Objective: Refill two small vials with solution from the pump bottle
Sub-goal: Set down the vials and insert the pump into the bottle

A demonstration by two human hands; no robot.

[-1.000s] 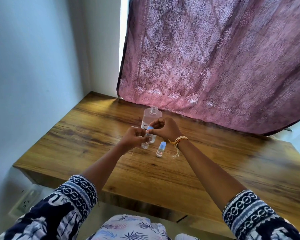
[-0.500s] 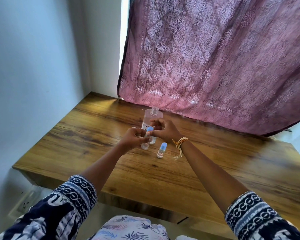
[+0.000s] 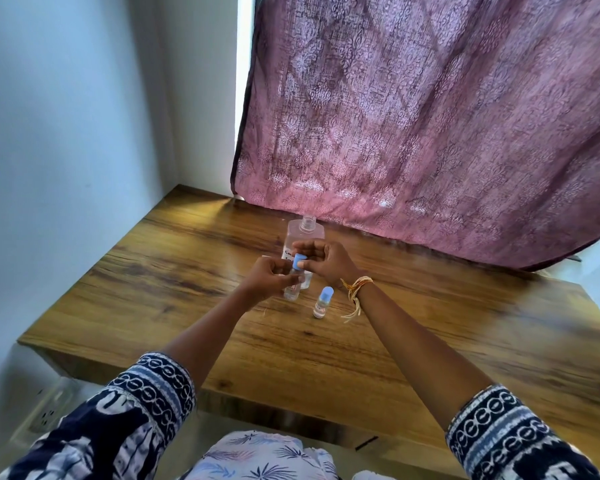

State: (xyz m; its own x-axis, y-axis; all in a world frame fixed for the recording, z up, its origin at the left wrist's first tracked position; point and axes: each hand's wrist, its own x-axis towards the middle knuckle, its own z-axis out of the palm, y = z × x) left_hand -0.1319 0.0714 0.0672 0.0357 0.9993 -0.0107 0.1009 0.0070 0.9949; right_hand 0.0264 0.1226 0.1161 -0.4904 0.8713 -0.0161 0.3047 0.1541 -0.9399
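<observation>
While the left hand (image 3: 269,277) curls its fingers (image 3: 290,279) round the clear body of one vial (image 3: 292,284), I see the right hand (image 3: 326,261) pinching that vial's pale blue cap (image 3: 298,261) between thumb and fingertips. The vial is upright, its base close to the worktop (image 3: 430,323); I cannot tell whether it touches. Both hands are closed on it, none of the fingers spread.

The second vial (image 3: 321,303) stands capped and untouched just beside the right wrist, nearer the front edge than the first. Behind the hands, toward the back edge, stands the bottle (image 3: 303,237), clear plastic with a handwritten label, its neck open at the top; the hands hide its lower part.

Bare wood stretches to the left edge and farther to the right one, with a broad strip before the front edge. The worktop is warm brown, grained board. A patterned mauve curtain (image 3: 430,133) hangs along the back edge. A yellow thread bracelet (image 3: 355,287) circles the right wrist.
</observation>
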